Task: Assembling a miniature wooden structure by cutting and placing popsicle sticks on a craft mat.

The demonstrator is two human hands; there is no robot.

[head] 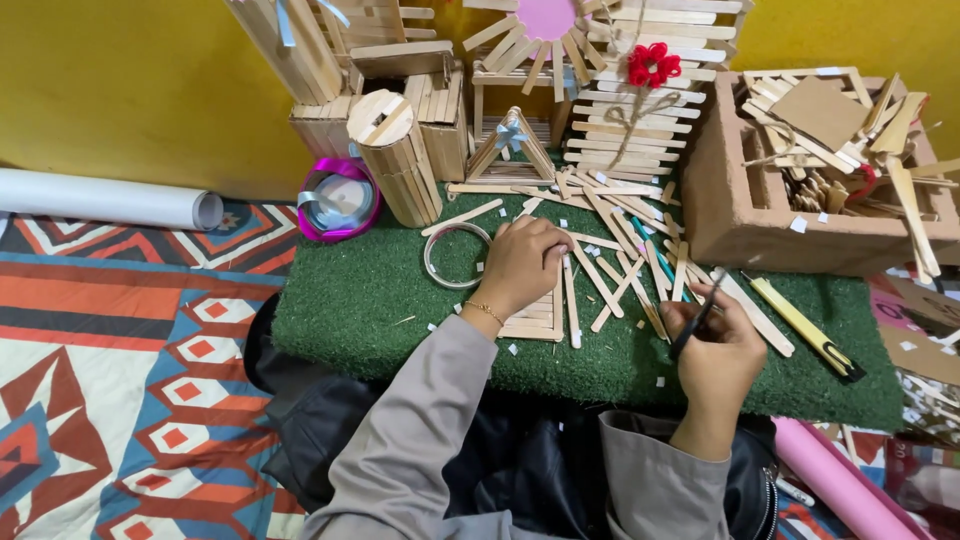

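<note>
Your left hand (520, 262) presses the stick panel (537, 315) flat, right fingers (712, 325) pinching scissors (697, 318) (at 3 o'clock); a slip could scatter sticks.

A white paper roll (110, 199) lies at nine o'clock on the patterned rug (110, 350). A pink tape reel (338, 199) sits at eleven, a cardboard box (745, 215) of stick scraps at two, a pink roll (835, 485) at five.

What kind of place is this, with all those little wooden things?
Probably a home craft corner on the floor: loose craft sticks on a green turf mat, finished stick models against a yellow wall, a patterned rug.
</note>
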